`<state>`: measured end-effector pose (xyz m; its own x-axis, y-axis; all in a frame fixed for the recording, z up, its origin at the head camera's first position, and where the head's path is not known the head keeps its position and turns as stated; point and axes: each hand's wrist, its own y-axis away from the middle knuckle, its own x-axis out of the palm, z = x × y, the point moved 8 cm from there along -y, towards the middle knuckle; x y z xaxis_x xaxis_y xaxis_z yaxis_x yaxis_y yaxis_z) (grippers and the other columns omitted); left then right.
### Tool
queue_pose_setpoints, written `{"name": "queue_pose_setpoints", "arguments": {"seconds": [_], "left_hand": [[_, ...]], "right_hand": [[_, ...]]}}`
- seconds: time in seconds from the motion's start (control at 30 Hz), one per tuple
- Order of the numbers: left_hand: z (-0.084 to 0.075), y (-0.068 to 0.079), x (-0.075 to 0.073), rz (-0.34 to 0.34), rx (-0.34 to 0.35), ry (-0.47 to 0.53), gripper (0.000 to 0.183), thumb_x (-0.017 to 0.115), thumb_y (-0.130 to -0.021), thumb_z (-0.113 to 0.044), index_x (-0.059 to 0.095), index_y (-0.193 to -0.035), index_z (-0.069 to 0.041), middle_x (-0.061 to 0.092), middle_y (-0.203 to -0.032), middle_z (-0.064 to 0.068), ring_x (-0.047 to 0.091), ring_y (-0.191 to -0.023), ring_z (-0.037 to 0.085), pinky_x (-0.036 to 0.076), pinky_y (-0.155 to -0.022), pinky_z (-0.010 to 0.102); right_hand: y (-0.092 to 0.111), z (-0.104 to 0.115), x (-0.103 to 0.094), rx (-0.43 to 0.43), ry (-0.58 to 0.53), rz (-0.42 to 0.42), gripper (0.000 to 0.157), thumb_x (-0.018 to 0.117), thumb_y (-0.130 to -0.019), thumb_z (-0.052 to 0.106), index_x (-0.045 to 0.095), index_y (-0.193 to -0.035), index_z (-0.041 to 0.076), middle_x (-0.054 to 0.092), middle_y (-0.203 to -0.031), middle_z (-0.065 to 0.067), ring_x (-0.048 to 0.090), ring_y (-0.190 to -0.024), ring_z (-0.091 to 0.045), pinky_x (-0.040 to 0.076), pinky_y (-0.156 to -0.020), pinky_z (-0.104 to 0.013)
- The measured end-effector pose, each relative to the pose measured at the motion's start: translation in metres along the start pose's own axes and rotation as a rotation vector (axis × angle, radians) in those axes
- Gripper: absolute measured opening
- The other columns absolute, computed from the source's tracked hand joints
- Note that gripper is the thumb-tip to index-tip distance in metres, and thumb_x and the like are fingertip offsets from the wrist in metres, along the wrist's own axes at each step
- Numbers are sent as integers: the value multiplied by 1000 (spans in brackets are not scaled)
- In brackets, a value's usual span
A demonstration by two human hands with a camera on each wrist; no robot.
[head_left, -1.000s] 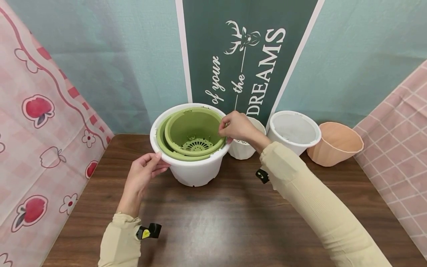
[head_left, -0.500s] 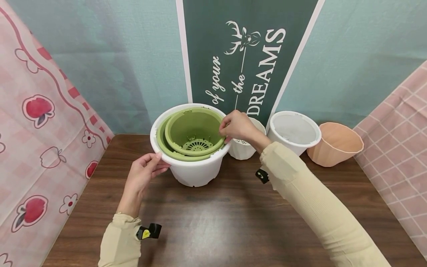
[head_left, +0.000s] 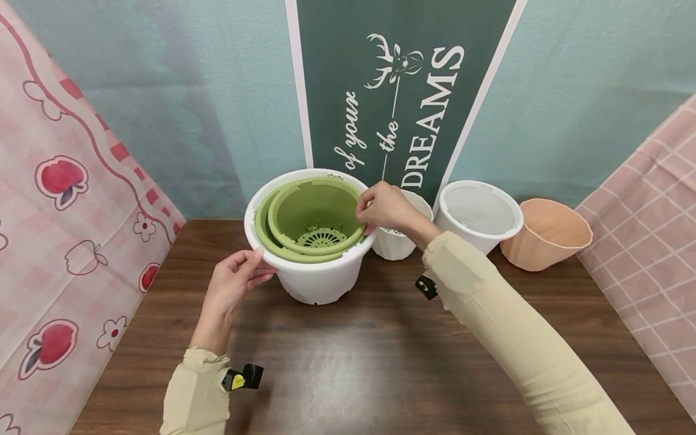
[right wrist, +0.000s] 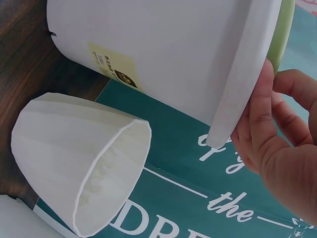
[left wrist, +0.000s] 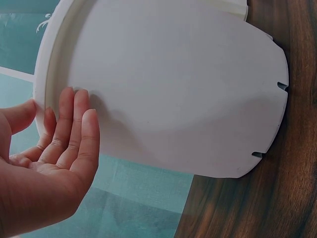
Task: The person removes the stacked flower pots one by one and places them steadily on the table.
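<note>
A large white flower pot (head_left: 318, 283) stands upright on the table with two green flower pots nested in it. The outer green pot (head_left: 262, 226) shows mostly as a rim. The smaller inner green pot (head_left: 315, 208) has a slotted bottom and leans toward the right side. My left hand (head_left: 234, 281) pinches the white pot's rim at its front left, thumb on the edge and fingers beneath, as the left wrist view shows. At the right side, my right hand (head_left: 388, 208) pinches the inner green pot's rim. Its lower fingers lie against the white pot's edge in the right wrist view.
Behind my right wrist stands a small white faceted pot (head_left: 394, 244). Farther right are a white pot (head_left: 478, 211) and a peach pot (head_left: 544, 232). A cloth backdrop hangs behind the brown wooden table (head_left: 337, 368), with patterned cloths on both sides.
The inner green pot's far rim sits very slightly lower than before. Both hands keep their places on the rims.
</note>
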<state>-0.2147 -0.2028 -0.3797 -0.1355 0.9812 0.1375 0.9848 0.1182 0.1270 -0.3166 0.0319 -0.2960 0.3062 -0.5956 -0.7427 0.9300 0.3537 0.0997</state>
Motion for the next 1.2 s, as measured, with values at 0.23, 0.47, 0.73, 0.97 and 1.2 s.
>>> {"name": "queue_pose_setpoints", "arguments": {"seconds": [0.23, 0.47, 0.73, 0.97, 1.2], "left_hand": [[-1, 0, -1, 3, 3, 6, 17, 54, -93, -19, 56, -83, -6, 65, -71, -1, 65, -72, 12, 54, -73, 26], [-2, 0, -1, 0, -2, 0, 17, 54, -93, -20, 55, -84, -6, 65, -71, 0, 65, -72, 11, 54, -73, 25], [-2, 0, -1, -1, -1, 5, 17, 53, -93, -19, 55, -84, -6, 65, -71, -1, 65, -72, 12, 54, -73, 26], [-2, 0, 0, 3, 1, 9, 17, 53, -93, -19, 55, -83, -6, 65, -71, -1, 65, -73, 12, 54, -74, 26], [-1, 1, 0, 3, 7, 1, 18, 53, -93, -20, 56, -82, -6, 65, -71, -1, 65, -73, 12, 54, -74, 27]], "right_hand": [[0, 1, 1, -16, -37, 6, 8, 57, -78, -1, 65, -77, 1, 63, -77, -9, 63, -53, -15, 51, -60, -23], [0, -1, 2, -6, -70, 8, 17, 55, -80, -1, 57, -97, -4, 63, -79, -14, 64, -54, -17, 53, -59, -29], [-2, -5, 0, 50, -43, -22, 25, 58, -80, 3, 47, -101, -5, 62, -80, -16, 63, -53, -14, 44, -52, -19], [1, -4, -3, 41, -38, -49, 25, 57, -79, 3, 41, -60, 6, 60, -57, -10, 65, -55, -20, 29, -38, -19], [1, -7, -4, 64, -57, -56, 23, 56, -79, 4, 46, -59, 5, 60, -53, -8, 66, -58, -24, 31, -39, -19]]}}
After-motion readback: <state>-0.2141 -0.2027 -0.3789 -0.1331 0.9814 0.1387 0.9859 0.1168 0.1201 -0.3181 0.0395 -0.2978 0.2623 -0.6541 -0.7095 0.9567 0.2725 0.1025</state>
